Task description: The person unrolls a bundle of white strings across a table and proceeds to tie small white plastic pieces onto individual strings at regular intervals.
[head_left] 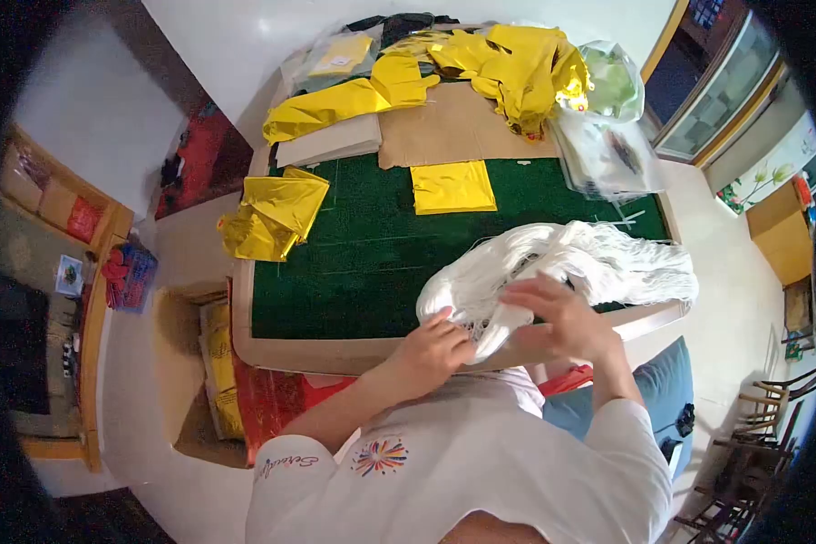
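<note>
A large bundle of white thread (607, 263) lies on the right side of the green-topped table (335, 272), its near end hanging at the front edge. My left hand (435, 352) is at the left near end of the bundle, fingers curled against the strands; what they pinch is too small to make out. Just to the right, my right hand (558, 317) is over the near part of the bundle with its fingers spread, slightly blurred. A folded gold foil sheet (454, 188) rests flat behind the bundle.
Crumpled gold foil (276, 213) lies at the table's left. Behind are brown cardboard (462, 127), more gold foil (526, 68) and clear plastic bags (612, 154). An open cardboard box (186, 363) stands on the floor at left, a blue cushion (666, 385) at right.
</note>
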{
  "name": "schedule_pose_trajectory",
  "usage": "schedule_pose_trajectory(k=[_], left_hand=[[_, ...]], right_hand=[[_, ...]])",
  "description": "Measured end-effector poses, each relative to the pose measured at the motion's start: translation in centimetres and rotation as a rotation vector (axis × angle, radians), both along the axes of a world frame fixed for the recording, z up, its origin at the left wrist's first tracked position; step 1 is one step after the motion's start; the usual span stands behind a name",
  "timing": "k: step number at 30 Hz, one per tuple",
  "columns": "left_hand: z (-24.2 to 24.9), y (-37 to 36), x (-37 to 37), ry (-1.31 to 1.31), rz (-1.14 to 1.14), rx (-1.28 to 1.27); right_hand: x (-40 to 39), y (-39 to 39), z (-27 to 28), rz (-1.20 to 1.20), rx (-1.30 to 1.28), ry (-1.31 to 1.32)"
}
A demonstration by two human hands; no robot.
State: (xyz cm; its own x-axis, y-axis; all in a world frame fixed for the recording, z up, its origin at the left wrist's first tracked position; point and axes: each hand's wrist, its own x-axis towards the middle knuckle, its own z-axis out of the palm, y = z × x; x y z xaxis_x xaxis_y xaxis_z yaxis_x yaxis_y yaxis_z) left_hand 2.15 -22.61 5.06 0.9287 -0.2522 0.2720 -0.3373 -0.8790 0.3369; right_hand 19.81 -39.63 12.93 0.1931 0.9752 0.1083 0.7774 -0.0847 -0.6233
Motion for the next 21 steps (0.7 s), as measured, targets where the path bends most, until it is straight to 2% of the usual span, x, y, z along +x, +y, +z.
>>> schedule_pose_trajectory(k=[1,3,4,5,6,7,8,10,11,14,17,19,21], left_hand=[[0.5,0.3,0.0,0.000,-0.008,0.003],[1.6,1.3,0.2,-0.061,0.054,-0.166],[1.9,2.0,0.4,-0.059,0.044,-0.160],[2.3,2.7,0.7,-0.044,0.049,-0.278],[2.6,3.4,1.1,-0.028,0.054,-0.396],[2.6,4.2,2.1,-0.051,0.056,-0.406],[2.3,4.9,3.5,-0.064,0.105,-0.399],[2.8,5.4,6.6,-0.071,0.179,-0.416],[2.8,5.1,7.9,-0.077,0.170,-0.412],[2.0,3.7,11.3,-0.131,0.033,-0.294],[1.2,2.4,13.8,-0.098,0.106,-0.344],[0.4,2.8,15.4,-0.106,0.120,-0.354],[0.1,2.3,16.1,-0.150,0.166,-0.330]], right_hand=[[-0.5,0.0,-1.0,-0.008,0.003,0.000],[-1.5,0.0,-3.1,0.072,-0.181,-0.174],[-2.1,-0.3,-3.1,0.070,-0.159,-0.192],[-2.5,-0.5,-2.5,0.059,-0.156,-0.190],[-3.1,-0.6,-1.0,0.103,-0.293,-0.118],[-3.5,-0.5,-0.2,0.148,-0.429,-0.044],[-3.5,-0.7,-0.1,0.093,-0.367,-0.028],[-2.9,-0.7,0.5,-0.184,-0.232,0.029],[-2.3,-0.1,2.1,-0.286,-0.245,0.032],[1.4,0.0,1.7,-0.461,-0.028,-0.052],[2.8,-0.4,2.0,-0.583,0.094,-0.068],[3.8,-1.1,1.5,-0.593,0.084,-0.048],[4.7,-1.6,0.8,-0.494,0.060,-0.253]])
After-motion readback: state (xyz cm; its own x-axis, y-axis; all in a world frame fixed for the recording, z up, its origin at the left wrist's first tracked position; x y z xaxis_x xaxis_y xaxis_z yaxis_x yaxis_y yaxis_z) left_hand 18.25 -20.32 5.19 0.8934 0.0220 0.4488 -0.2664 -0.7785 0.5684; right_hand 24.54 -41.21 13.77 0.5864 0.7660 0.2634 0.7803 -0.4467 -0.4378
